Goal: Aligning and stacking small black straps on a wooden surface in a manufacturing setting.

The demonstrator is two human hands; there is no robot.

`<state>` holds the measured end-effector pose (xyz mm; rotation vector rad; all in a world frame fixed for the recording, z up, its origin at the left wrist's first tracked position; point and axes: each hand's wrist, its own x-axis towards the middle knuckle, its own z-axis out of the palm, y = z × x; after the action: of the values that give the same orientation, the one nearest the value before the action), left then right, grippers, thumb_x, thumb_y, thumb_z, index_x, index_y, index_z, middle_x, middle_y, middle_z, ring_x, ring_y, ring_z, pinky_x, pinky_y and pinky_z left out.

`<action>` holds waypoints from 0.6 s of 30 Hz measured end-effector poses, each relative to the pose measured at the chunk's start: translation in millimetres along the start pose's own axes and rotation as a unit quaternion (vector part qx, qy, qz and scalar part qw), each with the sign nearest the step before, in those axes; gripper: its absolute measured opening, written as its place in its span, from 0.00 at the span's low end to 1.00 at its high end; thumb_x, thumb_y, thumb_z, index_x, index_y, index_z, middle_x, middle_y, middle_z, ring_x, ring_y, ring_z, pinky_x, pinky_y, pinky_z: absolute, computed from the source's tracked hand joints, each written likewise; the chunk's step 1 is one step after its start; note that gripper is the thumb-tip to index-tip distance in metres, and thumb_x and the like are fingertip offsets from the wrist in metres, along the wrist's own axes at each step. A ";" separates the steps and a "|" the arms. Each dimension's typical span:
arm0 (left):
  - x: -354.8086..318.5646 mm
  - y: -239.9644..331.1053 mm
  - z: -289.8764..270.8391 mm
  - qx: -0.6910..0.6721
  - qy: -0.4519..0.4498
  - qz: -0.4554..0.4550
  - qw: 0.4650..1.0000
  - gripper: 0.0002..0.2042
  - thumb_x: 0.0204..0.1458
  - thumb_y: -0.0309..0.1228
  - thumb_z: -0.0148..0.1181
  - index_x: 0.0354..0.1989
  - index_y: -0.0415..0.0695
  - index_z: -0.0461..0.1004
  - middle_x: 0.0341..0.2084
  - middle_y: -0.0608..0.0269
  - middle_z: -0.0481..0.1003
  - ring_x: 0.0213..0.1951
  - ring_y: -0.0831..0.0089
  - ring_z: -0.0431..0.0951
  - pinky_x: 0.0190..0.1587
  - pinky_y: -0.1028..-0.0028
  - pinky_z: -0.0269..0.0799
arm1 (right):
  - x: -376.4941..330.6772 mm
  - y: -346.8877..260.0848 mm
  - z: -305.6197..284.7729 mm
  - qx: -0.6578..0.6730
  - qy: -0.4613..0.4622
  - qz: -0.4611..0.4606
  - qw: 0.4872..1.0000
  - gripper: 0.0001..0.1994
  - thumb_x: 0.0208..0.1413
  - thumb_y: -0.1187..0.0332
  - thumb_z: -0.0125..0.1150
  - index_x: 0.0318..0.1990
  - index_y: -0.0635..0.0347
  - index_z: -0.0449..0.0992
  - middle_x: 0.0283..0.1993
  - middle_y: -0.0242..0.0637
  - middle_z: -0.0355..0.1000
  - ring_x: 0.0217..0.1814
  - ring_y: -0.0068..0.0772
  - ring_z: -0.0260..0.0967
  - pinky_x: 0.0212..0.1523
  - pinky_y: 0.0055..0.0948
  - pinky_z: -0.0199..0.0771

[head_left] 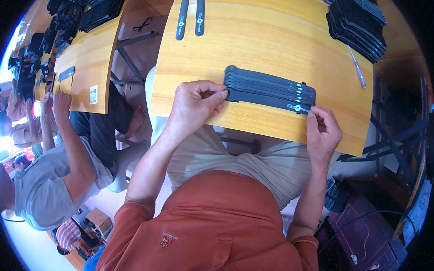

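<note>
A fanned stack of dark grey fabric straps (264,84) with white print lies near the front edge of the wooden table (277,42). My left hand (199,104) pinches the left end of the nearest strap (266,98) between thumb and fingers, beside a small black buckle-like piece. At the other end, my right hand (323,132) has its thumb and fingertips closed on the strap's right corner. The strap stretches flat between both hands, in front of the others. Small dark tabs stick out at the stack's right end.
Two loose straps (200,15) lie at the table's far left. A screwdriver (357,68) rests by the right edge, near piles of black straps (357,25). To the left, a co-worker (62,173) sits at another wooden table (95,59). A dark cabinet (361,236) stands at lower right.
</note>
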<state>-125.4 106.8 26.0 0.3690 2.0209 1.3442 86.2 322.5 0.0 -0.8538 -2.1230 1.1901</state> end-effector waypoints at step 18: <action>1.7 -5.4 0.2 0.013 -0.003 0.006 1.000 0.06 0.60 0.25 0.66 0.41 0.36 0.83 0.25 0.67 0.80 0.25 0.86 0.76 0.27 0.84 0.74 | -0.2 2.6 -0.2 -0.008 0.004 -0.036 0.999 0.05 0.56 0.81 0.64 0.39 0.68 0.81 0.35 0.37 0.77 0.29 0.20 0.72 0.29 0.20 0.69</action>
<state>-125.9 105.6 20.5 0.3982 2.0351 1.3242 87.1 323.5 -2.2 -0.7794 -2.1412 1.1334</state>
